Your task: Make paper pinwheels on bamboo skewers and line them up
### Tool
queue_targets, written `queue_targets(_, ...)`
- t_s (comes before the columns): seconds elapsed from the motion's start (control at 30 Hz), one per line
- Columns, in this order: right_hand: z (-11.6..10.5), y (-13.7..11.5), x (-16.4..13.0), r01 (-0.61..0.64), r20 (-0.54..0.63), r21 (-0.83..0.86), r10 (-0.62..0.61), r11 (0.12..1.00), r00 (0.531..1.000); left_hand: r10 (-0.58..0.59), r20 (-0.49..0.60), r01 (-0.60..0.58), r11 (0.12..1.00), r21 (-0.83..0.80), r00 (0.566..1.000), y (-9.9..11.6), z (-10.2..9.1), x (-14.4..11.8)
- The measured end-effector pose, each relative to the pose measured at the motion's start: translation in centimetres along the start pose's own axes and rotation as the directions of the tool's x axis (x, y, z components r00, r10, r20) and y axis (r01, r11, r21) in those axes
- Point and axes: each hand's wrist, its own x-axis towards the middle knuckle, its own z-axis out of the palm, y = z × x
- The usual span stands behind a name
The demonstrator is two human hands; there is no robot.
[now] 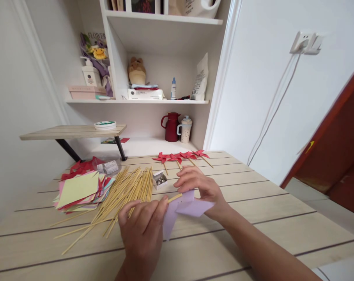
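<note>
A light purple paper pinwheel (194,207) is held up in front of me over the table, its folded blades spread out. My left hand (144,226) is closed round a thin wooden stick (175,198), whose end lies against the pinwheel's middle. At the pinwheel's far right side, my right hand (204,191) grips the paper with curled fingers; its thumb is mostly hidden behind the paper. Just beyond the hands stands a small open box (160,180) of shiny metal pins. To the left of it lies a loose heap of wooden sticks (127,191).
Several red pinwheels (175,157) on sticks lie at the table's back. A stack of coloured paper (79,191) and a clear plastic container (108,167) are at left, near a small raised shelf (74,132). A red jug (172,128) and a cup (186,129) stand behind.
</note>
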Motion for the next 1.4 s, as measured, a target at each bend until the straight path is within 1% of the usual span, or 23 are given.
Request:
queue_targets(0.2,0.0,0.0,0.0,-0.005,0.029,0.0,0.005,1.0,1.0,0.012,0.006,-0.012,1.0,-0.007,1.0,0.0,0.1,-0.1)
queue_targets(0.47,-0.1,0.0,-0.5,-0.043,0.028,0.023,0.042,0.999,0.999,0.0,0.019,0.0,0.999,-0.035,1.0,0.2,0.3,0.1)
queue_targets(0.57,0.0,0.1,-0.8,-0.067,0.014,0.031,0.067,0.997,0.998,-0.018,0.0,0.018,0.998,-0.058,1.0,0.4,0.4,0.2)
queue_targets(0.7,0.2,0.5,-1.0,-0.063,-0.01,0.035,0.063,0.997,0.998,-0.058,-0.012,0.057,0.995,-0.085,0.998,0.5,0.9,0.1)
queue_targets(0.77,0.2,0.7,-1.0,-0.065,-0.023,0.023,0.066,0.998,0.998,-0.059,-0.016,0.057,0.994,-0.094,0.998,0.4,1.3,0.0)
queue_targets(0.87,0.3,0.6,-1.0,-0.099,-0.023,0.015,0.099,0.995,0.995,-0.041,-0.002,0.04,0.996,-0.074,0.999,0.3,1.8,-0.2)
queue_targets(0.97,0.4,0.6,-1.2,-0.134,0.003,0.032,0.134,0.99,0.991,-0.036,0.005,0.036,0.999,-0.034,0.999,0.2,2.0,-0.2)
queue_targets(1.1,0.6,1.0,-1.5,-0.14,0.025,0.05,0.139,0.989,0.99,-0.068,-0.013,0.067,0.998,-0.021,0.998,-0.3,2.0,-0.5)
queue_targets(1.17,0.7,1.3,-1.6,-0.136,0.031,0.052,0.135,0.989,0.99,-0.136,-0.001,0.136,0.99,-0.028,0.991,-0.4,2.1,-0.8)
queue_targets(1.2,0.7,1.4,-1.6,-0.137,0.031,0.049,0.135,0.989,0.99,-0.198,0.01,0.199,0.979,-0.05,0.98,-0.5,2.2,-0.9)
queue_targets(1.23,0.7,1.4,-1.6,-0.142,0.029,0.048,0.14,0.989,0.99,-0.281,0.027,0.282,0.955,-0.094,0.959,-0.5,2.4,-1.0)
queue_targets(1.27,0.8,1.5,-1.6,-0.151,0.022,0.05,0.15,0.987,0.988,-0.38,0.058,0.385,0.908,-0.164,0.923,-0.5,2.5,-1.0)
queue_targets(1.3,0.9,1.5,-1.6,-0.17,0.009,0.056,0.17,0.984,0.985,-0.489,0.111,0.501,0.828,-0.252,0.865,-0.4,2.6,-1.0)
queue_targets(1.33,1.0,1.6,-1.6,-0.207,-0.005,0.065,0.208,0.976,0.978,-0.591,0.192,0.618,0.708,-0.342,0.783,-0.4,2.6,-0.9)
queue_targets(1.37,1.2,1.6,-1.6,-0.262,-0.026,0.084,0.265,0.961,0.964,-0.678,0.287,0.726,0.549,-0.415,0.677,-0.4,2.6,-0.7)
queue_targets(1.4,1.4,1.7,-1.6,-0.333,-0.046,0.119,0.34,0.935,0.939,-0.739,0.38,0.805,0.366,-0.466,0.556,-0.3,2.6,-0.5)
